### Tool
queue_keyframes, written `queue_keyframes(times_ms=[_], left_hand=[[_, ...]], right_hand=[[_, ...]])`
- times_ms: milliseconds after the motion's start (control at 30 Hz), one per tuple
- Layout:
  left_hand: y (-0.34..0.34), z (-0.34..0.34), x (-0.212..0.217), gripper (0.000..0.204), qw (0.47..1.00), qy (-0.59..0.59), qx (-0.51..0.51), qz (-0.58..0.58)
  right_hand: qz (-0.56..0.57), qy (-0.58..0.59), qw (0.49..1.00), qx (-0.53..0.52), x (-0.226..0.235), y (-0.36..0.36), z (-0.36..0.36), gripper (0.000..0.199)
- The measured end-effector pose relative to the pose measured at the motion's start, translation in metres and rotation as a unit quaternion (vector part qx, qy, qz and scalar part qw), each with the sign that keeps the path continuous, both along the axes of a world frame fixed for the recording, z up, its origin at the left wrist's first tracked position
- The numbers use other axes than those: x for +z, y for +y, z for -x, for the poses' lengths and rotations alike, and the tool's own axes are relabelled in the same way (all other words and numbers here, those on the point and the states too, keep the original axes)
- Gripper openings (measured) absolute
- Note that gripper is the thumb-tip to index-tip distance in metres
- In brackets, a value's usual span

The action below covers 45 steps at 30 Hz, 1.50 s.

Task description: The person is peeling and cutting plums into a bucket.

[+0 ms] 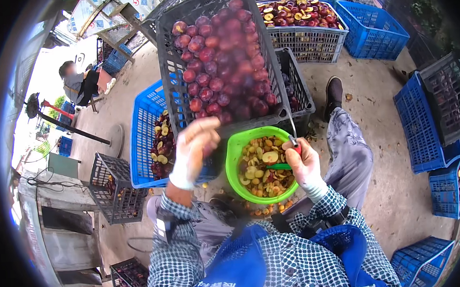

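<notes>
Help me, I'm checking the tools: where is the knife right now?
In the head view, the knife is in the right hand, held just over the right rim of the green bowl, below the tilted grey crate of plums.

Blue crates [428,129] are stacked at the right, and a crate of halved plums [304,25] is set far off. A seated person [81,83] is seen at far left, near a grey crate [115,192].

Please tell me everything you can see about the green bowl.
The green bowl is round, bright, plastic-looking, and stands upright below the tilted dark crate of red plums. It holds yellowish pits and fruit scraps. The right hand, gripping a red-handled tool, rests at its right rim; the left hand is raised beside it.
</notes>
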<state>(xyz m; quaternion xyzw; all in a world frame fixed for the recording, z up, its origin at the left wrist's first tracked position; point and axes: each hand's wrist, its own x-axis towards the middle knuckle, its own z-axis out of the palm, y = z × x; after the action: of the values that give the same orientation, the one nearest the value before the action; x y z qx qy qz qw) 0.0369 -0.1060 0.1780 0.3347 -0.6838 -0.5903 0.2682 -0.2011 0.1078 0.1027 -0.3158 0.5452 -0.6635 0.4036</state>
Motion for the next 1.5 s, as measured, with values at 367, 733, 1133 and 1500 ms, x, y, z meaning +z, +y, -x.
queue_keyframes(times_ms=[367, 733, 1133, 1500], left_hand=[[-0.109, 0.17, -0.066, 0.079, 0.693, -0.612, -0.233, 0.302], [-0.051, 0.081, -0.014, 0.074, 0.9, 0.17, -0.15, -0.372], [0.087, 0.035, -0.04, 0.06, 0.931, 0.176, -0.088, -0.307], [0.088, 0.039, -0.04, 0.067, 0.961, 0.125, -0.101, -0.223]], right_hand=[[-0.041, -0.02, 0.998, -0.035, -0.013, -0.004, 0.013, 0.031], [0.025, -0.084, 0.995, 0.047, 0.012, -0.003, 0.008, 0.035], [0.015, 0.253, 0.967, 0.028, 0.052, 0.003, -0.029, 0.019], [-0.038, 0.148, 0.987, 0.057, 0.014, 0.002, -0.03, 0.027]])
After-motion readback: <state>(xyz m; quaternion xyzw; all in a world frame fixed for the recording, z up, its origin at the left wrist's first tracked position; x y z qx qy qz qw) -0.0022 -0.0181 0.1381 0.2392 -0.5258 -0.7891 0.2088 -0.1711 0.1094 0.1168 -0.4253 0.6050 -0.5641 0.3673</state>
